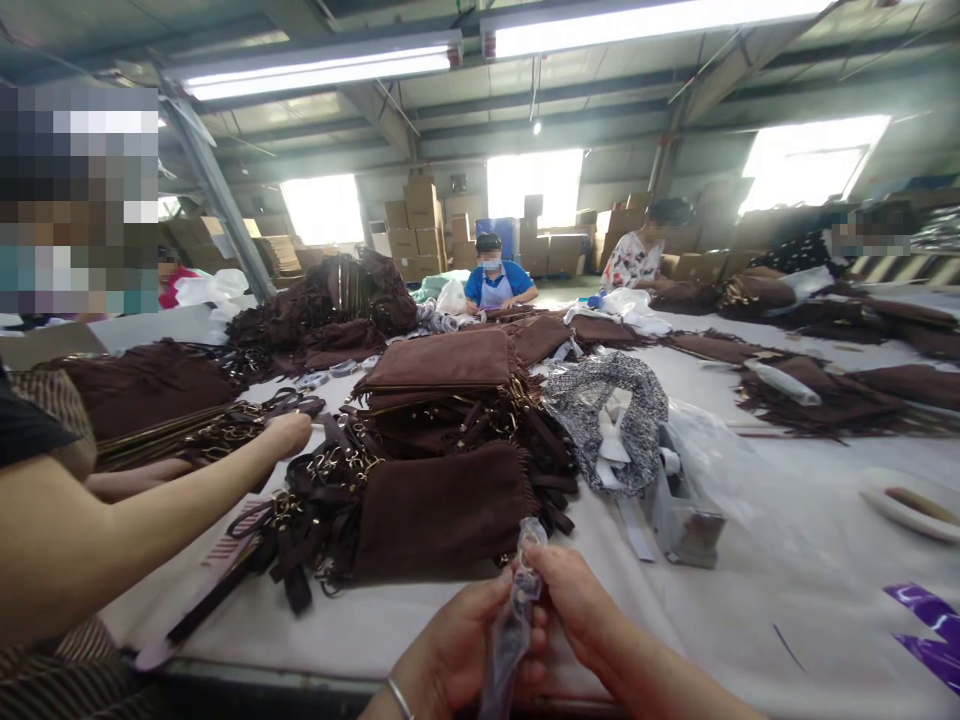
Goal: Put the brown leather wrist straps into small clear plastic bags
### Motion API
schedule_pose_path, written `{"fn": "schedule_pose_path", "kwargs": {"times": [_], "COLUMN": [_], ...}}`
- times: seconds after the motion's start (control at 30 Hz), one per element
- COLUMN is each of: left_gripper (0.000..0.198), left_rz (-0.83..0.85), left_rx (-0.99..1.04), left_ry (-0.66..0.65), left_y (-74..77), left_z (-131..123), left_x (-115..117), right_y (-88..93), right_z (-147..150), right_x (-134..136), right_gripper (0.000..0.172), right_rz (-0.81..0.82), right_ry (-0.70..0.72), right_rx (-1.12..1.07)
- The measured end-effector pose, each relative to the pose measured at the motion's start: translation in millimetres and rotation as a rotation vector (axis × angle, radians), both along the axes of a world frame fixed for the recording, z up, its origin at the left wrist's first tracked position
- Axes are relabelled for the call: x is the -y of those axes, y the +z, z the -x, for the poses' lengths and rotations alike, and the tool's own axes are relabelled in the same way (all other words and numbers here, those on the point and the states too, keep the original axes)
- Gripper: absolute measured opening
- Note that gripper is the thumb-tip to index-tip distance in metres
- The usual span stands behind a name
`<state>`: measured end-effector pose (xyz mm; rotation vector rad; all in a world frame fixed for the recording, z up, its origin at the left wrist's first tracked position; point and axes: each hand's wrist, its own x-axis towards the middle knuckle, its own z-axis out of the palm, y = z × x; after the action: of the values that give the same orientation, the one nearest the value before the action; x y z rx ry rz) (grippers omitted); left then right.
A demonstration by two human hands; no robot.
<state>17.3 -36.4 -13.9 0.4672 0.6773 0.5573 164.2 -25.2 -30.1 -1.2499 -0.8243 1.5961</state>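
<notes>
Close to the table's front edge, my left hand [459, 635] is closed around a narrow clear plastic sleeve [504, 640]. A metal ring seems to show near its upper end; the rest of its contents is hard to make out. My right hand [574, 600] pinches that upper end between thumb and fingers. Just beyond my hands lies a dark brown fringed bag [442, 515], flat on the table. Behind it rises a stack of similar brown bags [450, 360], with dark straps and gold-coloured clasps [330, 480] heaped at the left.
A grey tape dispenser [686, 525] stands right of the bags, beside a speckled knitted piece [607, 410]. Further right are a roll of tape [911, 505] and purple plastic [926, 635]. At left, a co-worker's arm [150, 520] reaches over the table [300, 640]. Others sit farther back.
</notes>
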Motion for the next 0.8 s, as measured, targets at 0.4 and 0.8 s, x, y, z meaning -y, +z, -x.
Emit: {"fn": "schedule_pose_path", "kwargs": {"times": [0.4, 0.8], "left_gripper": [0.051, 0.032], "left_rz": [-0.267, -0.172], "left_rx": [-0.518, -0.452], "left_ry": [0.081, 0.115], "left_y": [-5.2, -5.9], "left_z": [-34, -26], "left_x": [10, 11], "right_y": [-16.5, 10.8], "right_z": [-14, -57], "right_x": [-22, -18], "right_gripper": [0.050, 0.033], "right_rz": [-0.088, -0.695], "right_ry": [-0.090, 0.093], "right_rx": [0.396, 1.029]}}
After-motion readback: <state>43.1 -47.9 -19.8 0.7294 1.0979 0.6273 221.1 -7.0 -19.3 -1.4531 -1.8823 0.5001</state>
